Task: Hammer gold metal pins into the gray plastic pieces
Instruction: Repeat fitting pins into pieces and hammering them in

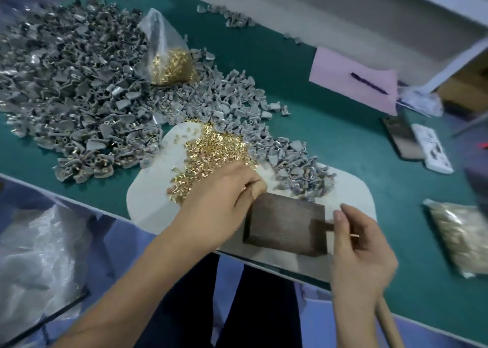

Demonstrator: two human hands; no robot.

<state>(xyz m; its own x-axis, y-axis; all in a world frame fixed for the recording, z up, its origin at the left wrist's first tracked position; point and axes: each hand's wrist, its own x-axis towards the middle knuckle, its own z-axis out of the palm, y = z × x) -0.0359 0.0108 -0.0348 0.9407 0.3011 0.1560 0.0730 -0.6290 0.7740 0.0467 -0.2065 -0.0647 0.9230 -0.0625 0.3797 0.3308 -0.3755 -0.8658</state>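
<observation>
Green table [330, 125], gray plastic pieces [68, 83], white mat [150, 197], pink paper [343, 75]

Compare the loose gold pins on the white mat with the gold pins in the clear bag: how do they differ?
The loose pins lie spread on the white mat, near the block; the bagged pins sit heaped in a clear bag farther back on the gray pieces. The left hand reaches the loose pins; nothing touches the bagged ones. Both are small and gold.

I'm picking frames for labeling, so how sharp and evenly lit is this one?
Head view: the right edge smears with motion blur, the table edges bow from the wide lens, the gray pieces show glare, and the left hand and dark block stay fairly sharp.
</observation>
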